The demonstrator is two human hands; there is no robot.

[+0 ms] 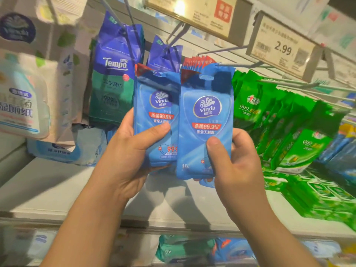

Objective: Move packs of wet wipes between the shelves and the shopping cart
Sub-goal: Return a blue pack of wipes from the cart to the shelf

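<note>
Gripping blue packs [204, 120] — (both hands)

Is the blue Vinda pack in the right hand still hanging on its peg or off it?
Cannot tell. The right hand grips the Vinda pack, but its top overlaps the peg.

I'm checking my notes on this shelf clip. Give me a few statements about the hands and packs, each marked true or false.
1. Each hand grips blue Vinda packs. True: left hand on the left Vinda packs, right hand on the right Vinda packs.
2. The green packs hang left of the hands. False: right.
3. The price tag reads 2.99. True.
4. The Tempo pack lies in a shopping cart. False: it hangs on a hook; no cart shows.
</note>
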